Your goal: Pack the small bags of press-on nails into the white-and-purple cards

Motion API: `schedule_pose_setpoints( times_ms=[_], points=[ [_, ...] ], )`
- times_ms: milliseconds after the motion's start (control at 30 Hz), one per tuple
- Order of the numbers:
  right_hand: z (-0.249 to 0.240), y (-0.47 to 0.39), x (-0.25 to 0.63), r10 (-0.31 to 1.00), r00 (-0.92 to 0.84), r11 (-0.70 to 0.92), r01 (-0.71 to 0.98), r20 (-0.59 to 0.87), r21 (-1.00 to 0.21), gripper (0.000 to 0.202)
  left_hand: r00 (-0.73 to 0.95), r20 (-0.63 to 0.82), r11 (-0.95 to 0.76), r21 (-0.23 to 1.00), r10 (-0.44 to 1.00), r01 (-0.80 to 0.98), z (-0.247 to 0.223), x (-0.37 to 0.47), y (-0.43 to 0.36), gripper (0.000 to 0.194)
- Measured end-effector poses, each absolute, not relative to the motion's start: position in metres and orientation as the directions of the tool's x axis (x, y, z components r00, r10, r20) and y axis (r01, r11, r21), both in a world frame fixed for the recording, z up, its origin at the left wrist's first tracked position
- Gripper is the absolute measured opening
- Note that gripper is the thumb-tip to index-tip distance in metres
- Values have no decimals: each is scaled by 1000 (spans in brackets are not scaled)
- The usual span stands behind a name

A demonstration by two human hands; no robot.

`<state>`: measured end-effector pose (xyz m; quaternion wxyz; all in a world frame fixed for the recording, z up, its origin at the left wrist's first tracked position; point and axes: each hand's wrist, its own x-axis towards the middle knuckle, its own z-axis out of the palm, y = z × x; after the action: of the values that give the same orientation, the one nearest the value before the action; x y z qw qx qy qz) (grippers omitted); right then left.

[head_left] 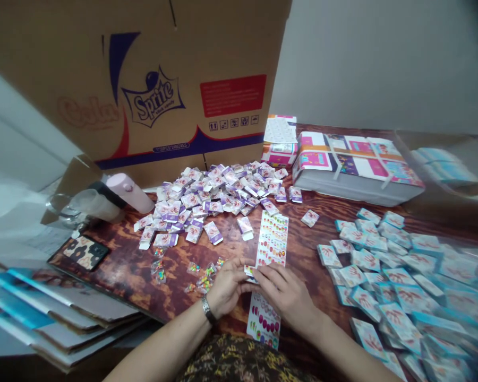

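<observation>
Two bare hands at near centre. Left hand [228, 286], wristwatch [208, 309] at wrist: mostly closed, pinching small white item [249, 271] by left end. Right hand [286, 294]: half-curled, fingertips pressed on right end of same item; exact kind unclear, partly covered by fingers. Held over sticker sheet [271, 239], laid lengthwise near to far on dark reddish table [298, 249]. Near left: stacked flat cardboard [69, 310]. Near right: loose heap of blue-edged boxes [410, 297], blurred toward right. Just beyond left hand, to left: clear candy sachets [209, 273], coloured pieces inside. Farther left: phone [85, 253], flower-pattern case. Far centre: pile of purple-and-white boxes [191, 200], some with flaps open. Far left: pink bottle [129, 192] near clear cup [95, 206], both tilted in view. Far right: strapped bundle [356, 167]. Behind pile: large Sprite carton [163, 79].
</observation>
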<state>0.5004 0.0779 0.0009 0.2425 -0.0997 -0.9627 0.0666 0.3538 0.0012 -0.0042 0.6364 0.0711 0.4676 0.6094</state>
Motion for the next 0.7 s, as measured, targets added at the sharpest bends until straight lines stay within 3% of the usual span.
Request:
schedule_pose_setpoints(
  times_ms=[167,233,300,367,433,467,567,700],
  points=[
    [-12,63,494,95,-897,994,61,432,-91,31,-149,-586,256,549,796,-796,-20,353,-25,22],
    [-18,59,488,54,-911,995,13,408,-103,31,-138,-608,261,520,782,-814,-23,351,-37,21],
    [-26,60,479,45,-929,987,-15,367,-159,29,-157,-620,301,566,768,-767,-24,346,-48,21],
    [-34,65,468,100,-941,971,22,322,-236,26,-289,-551,332,763,783,-555,-25,336,-58,25],
    [-40,71,453,177,-935,960,95,307,-264,25,-461,-318,302,947,828,-111,-26,323,-65,28],
    [-42,74,445,197,-930,961,120,311,-251,26,-492,-173,276,950,853,145,-28,317,-68,29],
    [-50,75,422,165,-926,982,122,339,-146,27,-398,65,239,708,915,665,-41,304,-71,34],
    [-66,66,407,119,-930,993,104,348,-63,21,-277,78,215,447,958,868,-61,303,-75,42]
  ],
)
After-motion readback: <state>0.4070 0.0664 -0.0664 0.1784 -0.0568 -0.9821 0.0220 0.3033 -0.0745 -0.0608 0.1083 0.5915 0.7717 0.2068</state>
